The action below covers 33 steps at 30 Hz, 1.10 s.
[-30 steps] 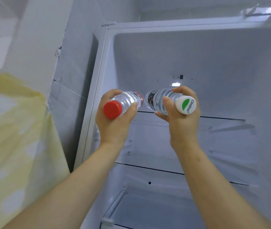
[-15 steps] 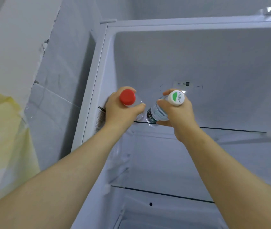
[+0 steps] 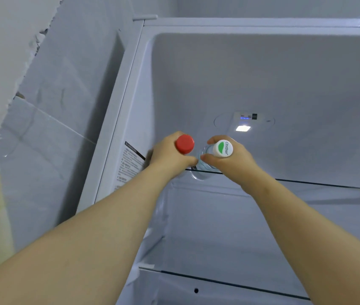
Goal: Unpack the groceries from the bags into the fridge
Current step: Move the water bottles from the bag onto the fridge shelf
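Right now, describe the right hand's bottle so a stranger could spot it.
In the open fridge, at the left front of the top glass shelf, two hands each hold a bottle. The bottle in the right hand has a white cap with a green patch; the one in the left hand has a red cap.

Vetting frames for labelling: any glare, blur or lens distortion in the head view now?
Head view: soft, even, bluish light; fridge lamp clips to white, small, no flare; caps of red-capped bottle and Cestbon bottle sharp, print legible; clear bodies mostly hidden by left hand and right hand; wide-angle bowing along fridge frame, forearms stretched near bottom edge.
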Tool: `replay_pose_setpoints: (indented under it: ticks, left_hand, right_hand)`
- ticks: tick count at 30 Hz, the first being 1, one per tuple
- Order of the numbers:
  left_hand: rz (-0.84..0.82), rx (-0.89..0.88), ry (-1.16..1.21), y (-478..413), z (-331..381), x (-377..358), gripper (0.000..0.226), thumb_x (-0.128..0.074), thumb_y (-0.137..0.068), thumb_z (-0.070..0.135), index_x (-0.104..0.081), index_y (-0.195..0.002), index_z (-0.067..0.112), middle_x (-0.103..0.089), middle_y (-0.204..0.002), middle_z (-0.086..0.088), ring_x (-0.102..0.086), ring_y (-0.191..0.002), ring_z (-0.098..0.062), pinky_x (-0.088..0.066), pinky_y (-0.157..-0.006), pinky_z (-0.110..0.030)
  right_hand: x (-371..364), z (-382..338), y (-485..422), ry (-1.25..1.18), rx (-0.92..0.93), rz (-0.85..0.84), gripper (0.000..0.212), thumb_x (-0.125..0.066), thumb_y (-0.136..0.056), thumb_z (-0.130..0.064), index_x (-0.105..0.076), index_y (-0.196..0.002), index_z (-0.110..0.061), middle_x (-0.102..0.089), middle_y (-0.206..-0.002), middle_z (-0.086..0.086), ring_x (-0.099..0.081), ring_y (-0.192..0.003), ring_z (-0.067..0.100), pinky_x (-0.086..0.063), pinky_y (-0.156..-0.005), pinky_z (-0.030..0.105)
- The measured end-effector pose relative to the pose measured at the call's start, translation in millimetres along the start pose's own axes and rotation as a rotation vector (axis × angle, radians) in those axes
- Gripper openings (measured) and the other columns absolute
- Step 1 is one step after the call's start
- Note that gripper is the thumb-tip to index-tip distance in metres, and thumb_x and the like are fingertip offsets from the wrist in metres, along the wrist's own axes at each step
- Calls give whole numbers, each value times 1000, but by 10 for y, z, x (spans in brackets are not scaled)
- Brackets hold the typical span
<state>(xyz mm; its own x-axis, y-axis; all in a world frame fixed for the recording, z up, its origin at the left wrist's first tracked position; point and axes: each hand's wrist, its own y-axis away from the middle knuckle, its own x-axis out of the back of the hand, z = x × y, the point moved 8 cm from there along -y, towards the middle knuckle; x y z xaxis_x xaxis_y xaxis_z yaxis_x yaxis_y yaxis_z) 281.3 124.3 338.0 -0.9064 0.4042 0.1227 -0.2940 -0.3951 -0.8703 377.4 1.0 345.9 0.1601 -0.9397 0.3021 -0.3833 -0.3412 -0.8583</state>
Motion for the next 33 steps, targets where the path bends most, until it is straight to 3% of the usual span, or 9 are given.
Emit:
replay_pose_setpoints:
  ticks: [5, 9, 12, 17, 21, 23, 28, 31, 33]
  left_hand:
    - [-144, 69, 101, -31, 12, -162, 41, -75, -65, 19, -61, -103, 27, -53, -117, -6, -54, -89, -21, -42, -58, -23]
    - [-101, 16, 191, 23, 71, -145, 36, -71, -73, 34, -56, -104, 24, -55, -112, -4, -52, -92, -21, -42, -70, -26]
    - [-9, -24, 4, 66, 102, -68, 21, -58, -87, 35, -48, -99, 22, -53, -99, -2, -50, -84, -23, -40, -70, -29]
    - [12, -118, -468, -3, 241, -28, 13, -46, -88, 27, -44, -94, 15, -48, -98, -8, -50, -91, -32, -38, -72, -32]
    - [-53, -112, -670, -53, 138, -135, 20, -36, -95, 15, -42, -113, 8, -46, -114, -17, -51, -97, -38, -35, -72, -35]
    - [-102, -113, -757, -86, 65, -216, 25, -36, -97, 12, -37, -121, 6, -42, -119, -18, -50, -97, -38, -33, -70, -36]
    - [-200, -24, -821, -156, -87, -334, 34, -37, -96, 12, -33, -129, 6, -33, -128, -15, -43, -113, -36, -39, -81, -41]
    - [-290, 26, -798, -214, -141, -395, 32, -33, -91, 7, -39, -123, 5, -35, -127, -14, -44, -112, -35, -42, -92, -43]
    - [-364, 49, -809, -224, -143, -427, 32, -30, -91, 4, -43, -120, 3, -39, -125, -15, -47, -106, -35, -42, -93, -41]
  right_hand:
    - [36, 46, -24, 74, -56, -96, 43, -76, -72, -23, -51, -106, -26, -55, -88, -6, -52, -76, 9, -39, -60, 20]
    - [20, 53, 15, 30, -121, -209, 33, -60, -83, -40, -51, -112, -26, -54, -103, -4, -51, -91, 13, -37, -72, 26]
    - [37, 74, 30, -15, -179, -249, 22, -49, -89, -42, -53, -109, -32, -50, -114, -9, -47, -109, 17, -35, -85, 31]
    - [-28, 3, -10, 118, -140, -262, 29, -40, -93, -33, -54, -116, -23, -50, -107, -2, -46, -89, 16, -40, -78, 31]
    - [-161, -27, -60, 222, -103, -292, 31, -34, -95, -28, -50, -118, -18, -53, -116, 9, -44, -87, 18, -39, -78, 32]
    - [-223, -12, -94, 266, -117, -310, 31, -33, -95, -27, -49, -119, -16, -51, -109, 10, -42, -84, 18, -38, -77, 33]
    - [-318, 48, -195, 383, -149, -332, 37, -33, -95, -23, -46, -125, -6, -52, -105, 16, -37, -83, 20, -43, -92, 43]
    - [-393, 106, -259, 443, -156, -348, 34, -33, -95, -22, -47, -121, -8, -49, -87, 6, -38, -70, 17, -38, -72, 31]
    - [-431, 143, -302, 481, -157, -361, 32, -33, -95, -21, -48, -120, -8, -45, -83, 2, -38, -68, 16, -34, -70, 29]
